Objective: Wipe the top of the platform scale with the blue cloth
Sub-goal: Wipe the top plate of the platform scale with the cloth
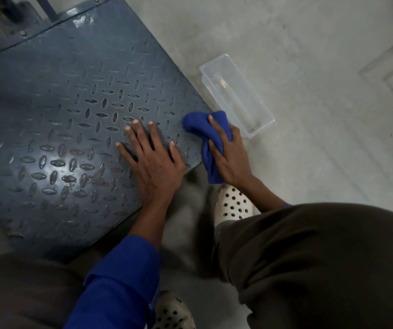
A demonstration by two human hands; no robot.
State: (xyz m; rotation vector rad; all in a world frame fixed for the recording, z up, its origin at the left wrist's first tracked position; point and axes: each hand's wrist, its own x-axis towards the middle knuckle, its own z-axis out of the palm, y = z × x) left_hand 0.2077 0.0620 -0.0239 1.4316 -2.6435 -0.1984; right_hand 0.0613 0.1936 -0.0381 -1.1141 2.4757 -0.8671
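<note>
The platform scale (pixel 72 103) is sitting on the concrete floor (pixel 309 115), its grey tread-patterned top plate facing up. The left hand (pixel 152 165) is resting palm down on the plate near its front edge. Its fingers (pixel 154 134) are lying straight and spread, holding nothing.

The right hand (pixel 231 160) is gripping the blue cloth (pixel 195 124), with its fingers curling round the bunched fabric. The cloth is sitting at the right corner of the plate. Its upper end is lying over the plate surface, while its lower end is hanging past the plate edge, above the floor.

A clear plastic container (pixel 236 91) is standing on the floor just beside the right edge of the scale, close to the cloth.

The person is crouching at the front of the scale, wearing a blue sleeve (pixel 119 281), dark trousers (pixel 321 257) and a perforated cream clog (pixel 232 205) that is standing below the right hand.
</note>
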